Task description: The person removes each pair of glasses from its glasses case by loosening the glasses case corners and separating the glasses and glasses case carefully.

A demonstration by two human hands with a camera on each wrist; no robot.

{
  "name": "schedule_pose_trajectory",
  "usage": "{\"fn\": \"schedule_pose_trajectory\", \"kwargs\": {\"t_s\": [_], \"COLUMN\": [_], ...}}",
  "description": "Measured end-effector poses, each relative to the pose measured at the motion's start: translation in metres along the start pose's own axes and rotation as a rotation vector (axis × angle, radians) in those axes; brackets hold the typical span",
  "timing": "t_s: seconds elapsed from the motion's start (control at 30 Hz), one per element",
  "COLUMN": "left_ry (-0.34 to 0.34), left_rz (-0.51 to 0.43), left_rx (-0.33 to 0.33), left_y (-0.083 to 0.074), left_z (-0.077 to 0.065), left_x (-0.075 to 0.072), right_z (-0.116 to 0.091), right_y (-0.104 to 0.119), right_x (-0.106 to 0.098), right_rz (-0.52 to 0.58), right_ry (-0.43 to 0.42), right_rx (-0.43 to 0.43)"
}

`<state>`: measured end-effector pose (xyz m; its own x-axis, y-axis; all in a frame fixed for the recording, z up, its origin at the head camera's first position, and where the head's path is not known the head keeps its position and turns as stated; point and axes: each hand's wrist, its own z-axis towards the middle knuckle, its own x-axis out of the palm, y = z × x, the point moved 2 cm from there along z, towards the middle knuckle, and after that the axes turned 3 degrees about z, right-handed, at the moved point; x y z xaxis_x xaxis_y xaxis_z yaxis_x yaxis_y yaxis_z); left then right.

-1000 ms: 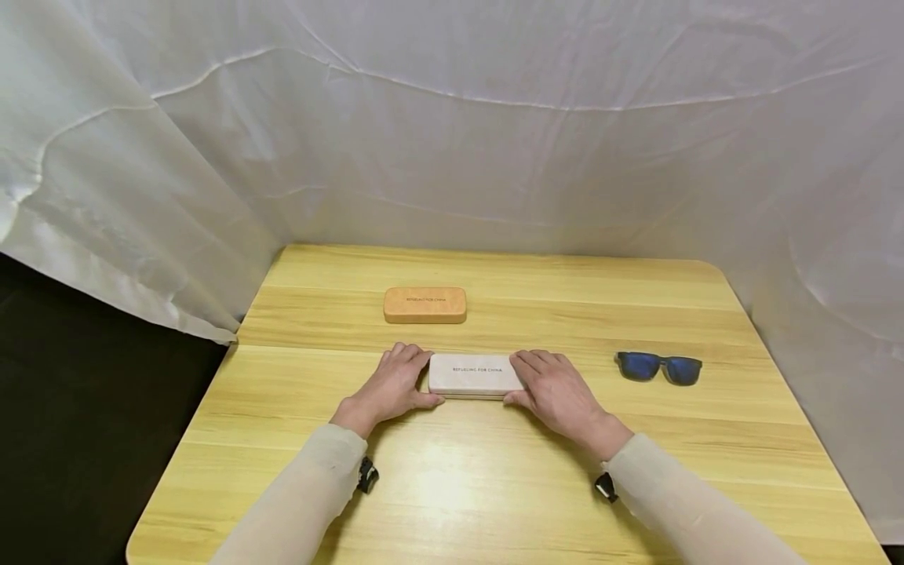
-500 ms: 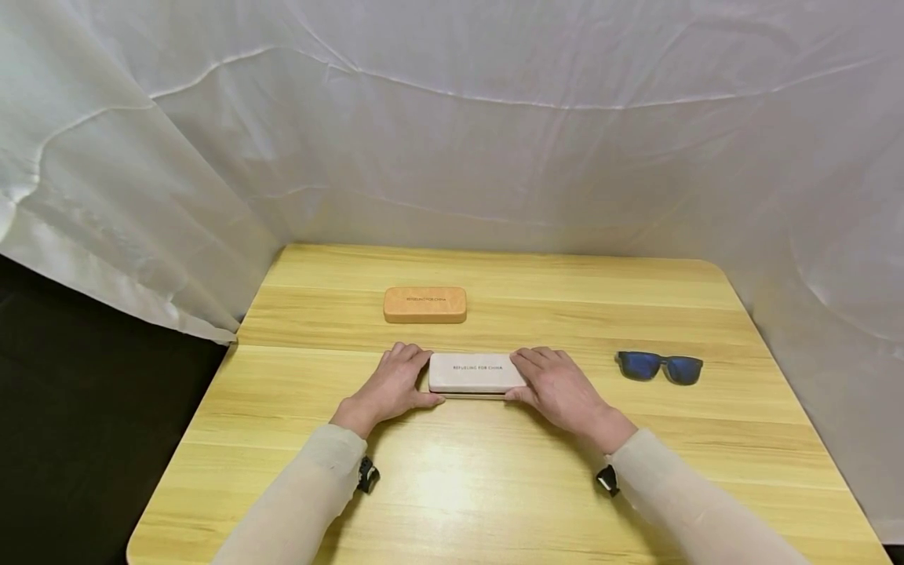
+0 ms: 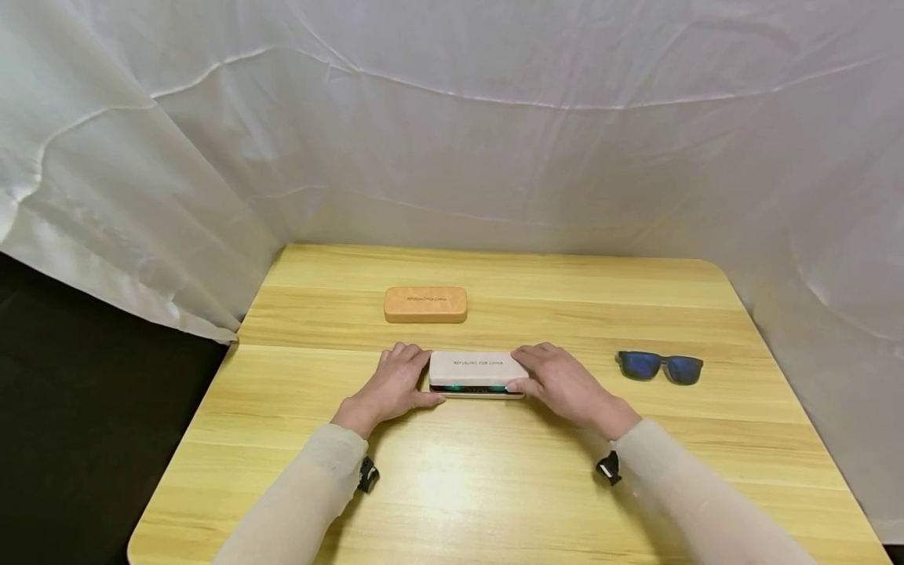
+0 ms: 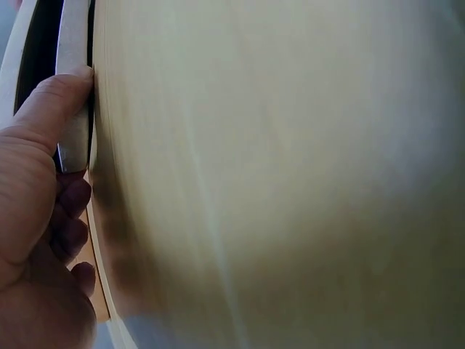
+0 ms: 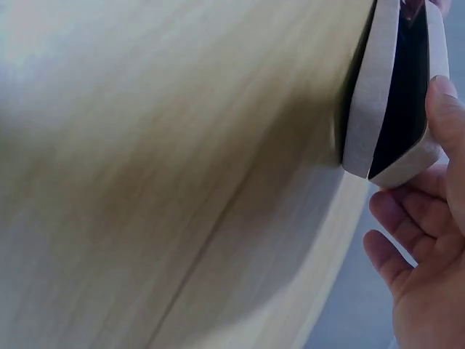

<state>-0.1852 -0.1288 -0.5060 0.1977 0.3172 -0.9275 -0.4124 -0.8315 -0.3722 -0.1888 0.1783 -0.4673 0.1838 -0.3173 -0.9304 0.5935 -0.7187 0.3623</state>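
Observation:
A pale grey glasses case (image 3: 476, 369) lies on the table between my hands, its lid lifted a little at the front. Through the gap, green-tinted lenses (image 3: 455, 388) and something dark show inside. My left hand (image 3: 391, 386) grips the case's left end; in the left wrist view its thumb presses on the lower half (image 4: 74, 138). With my right hand (image 3: 565, 392) I hold the right end, thumb under the front edge of the lid. The right wrist view shows this thumb on the lid (image 5: 407, 166), apart from the bottom half (image 5: 370, 109), with a dark interior between.
Behind the grey case lies an orange-brown glasses case (image 3: 425, 304), closed. Dark sunglasses with blue lenses (image 3: 660, 367) rest on the right of the wooden table (image 3: 452, 502). White cloth (image 3: 494, 157) hangs around the back and sides.
The lid of the grey case has risen from closed to partly open, showing the lenses. My right hand has shifted slightly up with it, while the left hand stays in place.

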Motion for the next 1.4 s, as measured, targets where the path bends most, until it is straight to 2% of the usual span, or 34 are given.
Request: {"fn": "schedule_pose_trajectory", "kwargs": {"t_s": [0.33,0.6,0.77,1.03,1.4], "left_ry": [0.012,0.022,0.016,0.011,0.013], "left_rz": [-0.003,0.025,0.014,-0.025,-0.007], "left_rx": [-0.023,-0.022,-0.028,-0.037,-0.028], "left_y": [-0.002,-0.003,-0.001,0.001,-0.001], "left_z": [0.001,0.002,0.003,0.002,0.003], "left_x": [-0.001,-0.001,0.000,0.002,0.004], "right_z": [0.005,0.015,0.019,0.022,0.023], "right_y": [-0.008,-0.015,-0.015,-0.014,-0.016], "right_x": [-0.001,-0.004,-0.007,-0.006,-0.003], "right_rz": [0.099,0.276,0.315,0.365,0.406], "right_ry": [0.029,-0.005,0.012,-0.002,-0.034], "right_rx": [0.062,0.207,0.259,0.294,0.334]}}
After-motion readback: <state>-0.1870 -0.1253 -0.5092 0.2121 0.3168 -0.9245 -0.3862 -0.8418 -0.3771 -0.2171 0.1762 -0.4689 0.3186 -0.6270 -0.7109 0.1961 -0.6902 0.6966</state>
